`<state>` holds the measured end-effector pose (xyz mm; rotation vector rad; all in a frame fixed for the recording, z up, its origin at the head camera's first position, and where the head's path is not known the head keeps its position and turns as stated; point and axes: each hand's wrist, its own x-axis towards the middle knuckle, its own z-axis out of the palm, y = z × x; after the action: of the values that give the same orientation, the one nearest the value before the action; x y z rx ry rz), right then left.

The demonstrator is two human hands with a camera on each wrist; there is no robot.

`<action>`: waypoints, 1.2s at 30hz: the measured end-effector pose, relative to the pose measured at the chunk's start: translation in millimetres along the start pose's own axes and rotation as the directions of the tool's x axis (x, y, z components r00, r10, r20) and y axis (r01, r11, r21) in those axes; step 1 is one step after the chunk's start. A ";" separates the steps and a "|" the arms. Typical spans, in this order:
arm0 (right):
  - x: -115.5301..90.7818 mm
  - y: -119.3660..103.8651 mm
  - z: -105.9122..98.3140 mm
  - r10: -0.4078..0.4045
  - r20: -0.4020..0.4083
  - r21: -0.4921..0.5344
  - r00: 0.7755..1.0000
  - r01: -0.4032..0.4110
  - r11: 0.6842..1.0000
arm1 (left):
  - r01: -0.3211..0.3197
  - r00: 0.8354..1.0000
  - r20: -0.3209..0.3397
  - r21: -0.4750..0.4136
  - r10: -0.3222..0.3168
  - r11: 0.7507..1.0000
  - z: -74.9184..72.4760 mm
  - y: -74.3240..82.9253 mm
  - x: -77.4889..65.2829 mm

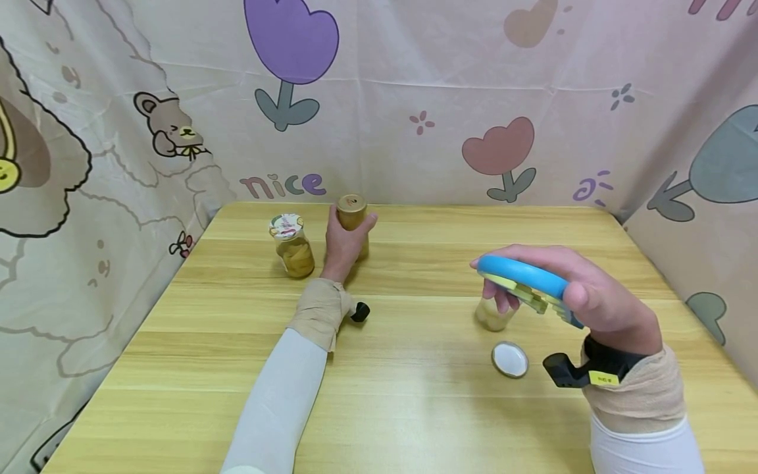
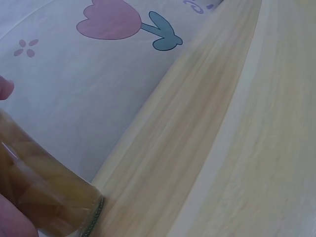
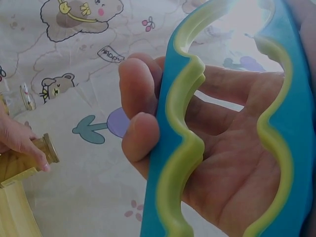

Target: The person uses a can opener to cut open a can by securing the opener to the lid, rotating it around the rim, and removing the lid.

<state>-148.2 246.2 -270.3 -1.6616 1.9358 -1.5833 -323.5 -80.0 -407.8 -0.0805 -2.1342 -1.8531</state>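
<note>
My left hand (image 1: 343,245) grips an upright glass jar (image 2: 54,190) with a gold lid, near the back of the table. Yellowish fruit pieces show through its glass in the left wrist view. Just left of that hand stands another jar of fruit (image 1: 295,255), with a white patterned top. My right hand (image 1: 598,289) is raised above the table's right side and holds a blue and yellow-green jar opener (image 3: 170,153). Its fingers curl round one edge of the opener, whose inner sides are scalloped. Partly hidden below those fingers is a pale glass jar (image 1: 493,317).
A loose round lid (image 1: 510,360) lies on the wooden table (image 1: 403,395), white inside facing up, in front of the pale jar. Behind the table's back edge hangs a printed cloth (image 1: 391,151), which also runs along the left and right sides.
</note>
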 end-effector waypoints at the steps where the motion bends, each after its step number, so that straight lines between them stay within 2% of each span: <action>1: -0.2 0.0 0.1 0.002 0.000 -0.001 1.000 -0.002 1.000 | -0.001 1.000 0.002 0.005 0.001 1.000 0.4 -0.2 0.0; 6: -0.8 0.2 -0.1 0.014 -0.002 -0.011 1.000 -0.014 1.000 | -0.006 0.999 0.035 0.005 0.005 1.000 1.5 0.3 -1.0; 14: -0.9 -1.2 0.5 0.032 -0.019 0.001 0.999 -0.032 0.999 | 0.010 0.988 0.152 -0.023 -0.007 1.000 1.3 5.4 -5.9; 20: -0.5 -1.0 0.1 0.031 -0.020 0.001 0.999 -0.031 1.000 | 0.031 0.967 0.252 -0.017 -0.026 0.999 1.0 8.4 -7.0; 29: -1.5 -0.6 -2.5 0.030 -0.023 -0.017 0.999 -0.031 0.999 | 0.036 0.942 0.335 -0.001 -0.033 0.999 6.2 10.3 -11.2; 36: 1.1 -1.0 -1.6 0.041 -0.034 -0.031 0.999 -0.043 0.999 | 0.053 0.907 0.419 -0.007 -0.045 0.999 7.9 12.9 -15.0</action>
<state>-149.1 246.5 -268.4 -1.6051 2.0085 -1.5832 -307.7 -67.9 -400.4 -0.4748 -2.4117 -2.0306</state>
